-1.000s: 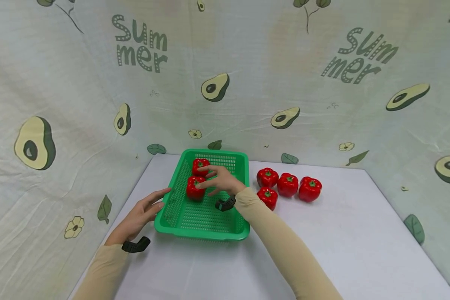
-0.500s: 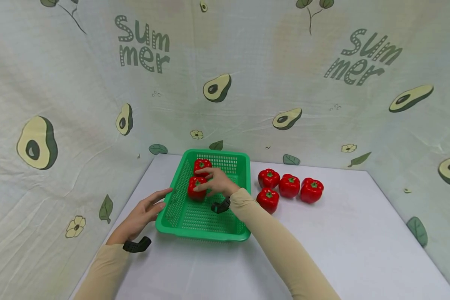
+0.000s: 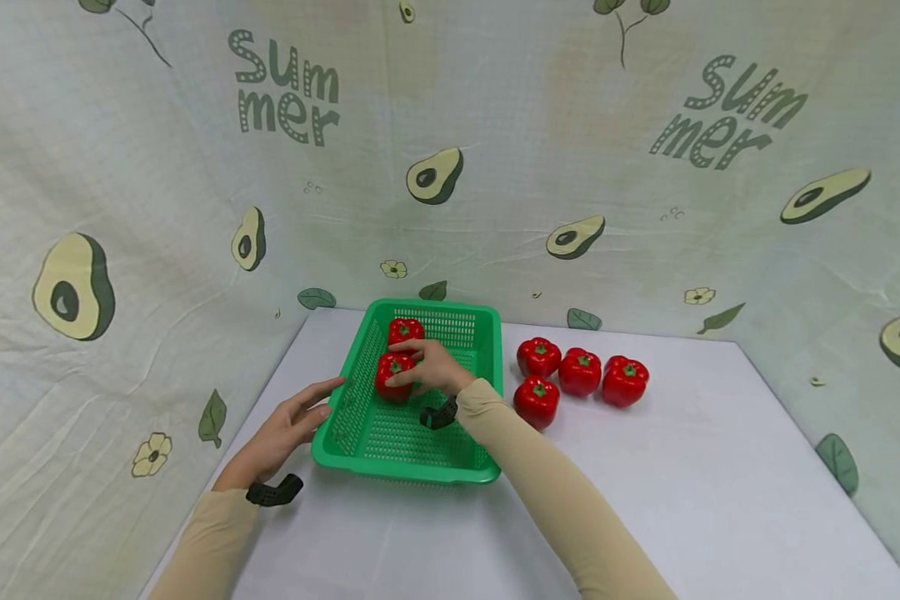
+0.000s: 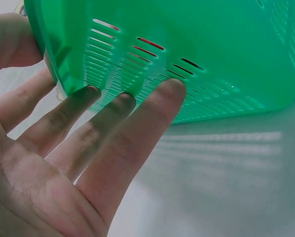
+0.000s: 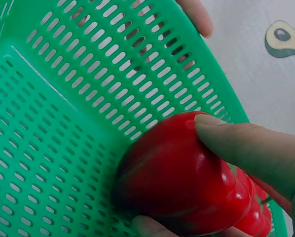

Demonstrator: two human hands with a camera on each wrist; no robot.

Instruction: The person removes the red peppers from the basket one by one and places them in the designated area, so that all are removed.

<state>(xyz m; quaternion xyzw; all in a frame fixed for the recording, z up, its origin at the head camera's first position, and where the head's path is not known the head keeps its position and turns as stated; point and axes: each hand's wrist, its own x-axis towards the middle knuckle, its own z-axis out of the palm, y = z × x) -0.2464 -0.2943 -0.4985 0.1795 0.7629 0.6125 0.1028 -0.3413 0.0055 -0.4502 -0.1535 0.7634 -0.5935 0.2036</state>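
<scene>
Okay, right hand (image 3: 437, 367) grips a red pepper (image 5: 169, 173) between thumb and fingers, inside the green basket (image 3: 405, 473) near the table's (image 3: 720, 467) far left corner, second pepper (image 3: 405, 330) just behind. Left hand (image 3: 277, 427) has fingers spread, nearly straight, touching basket's left outer wall; four loose peppers (image 3: 579, 372) sit right of it, toward table's far edge.

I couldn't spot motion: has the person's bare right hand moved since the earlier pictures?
Yes: the right hand shifted slightly left against the green leaf printed behind the green plastic basket.
</scene>
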